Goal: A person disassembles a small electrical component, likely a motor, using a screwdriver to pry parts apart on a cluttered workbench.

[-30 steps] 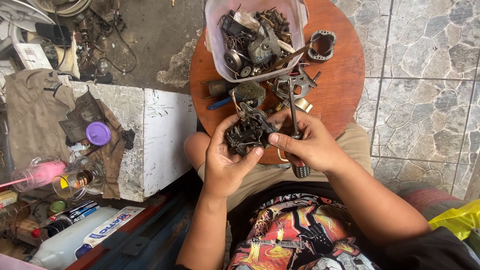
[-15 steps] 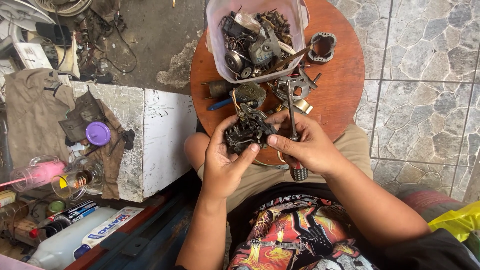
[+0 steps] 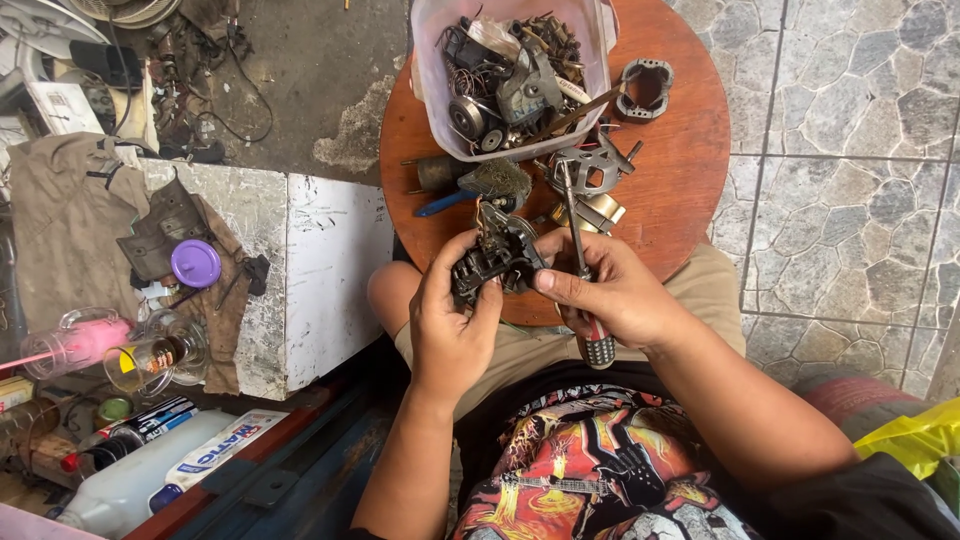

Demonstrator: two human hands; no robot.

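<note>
My left hand [image 3: 450,320] grips a small dark mechanical assembly [image 3: 495,255] with wires, held just above the near edge of a round wooden table [image 3: 690,190]. My right hand [image 3: 615,290] holds a screwdriver [image 3: 585,270] with a striped handle, its shaft pointing up over the table, and its fingertips touch the right side of the assembly.
A clear plastic tub [image 3: 510,75] of metal parts stands at the table's far side. Loose metal pieces, a bracket [image 3: 590,170] and a ring-shaped frame [image 3: 645,88] lie around it. A white block [image 3: 300,280], cloth, a purple lid [image 3: 195,262] and bottles are at left. Stone tiles at right.
Both hands have stayed at the table's near edge. The assembly has been turned slightly in my left hand, and the screwdriver has shifted a little.
</note>
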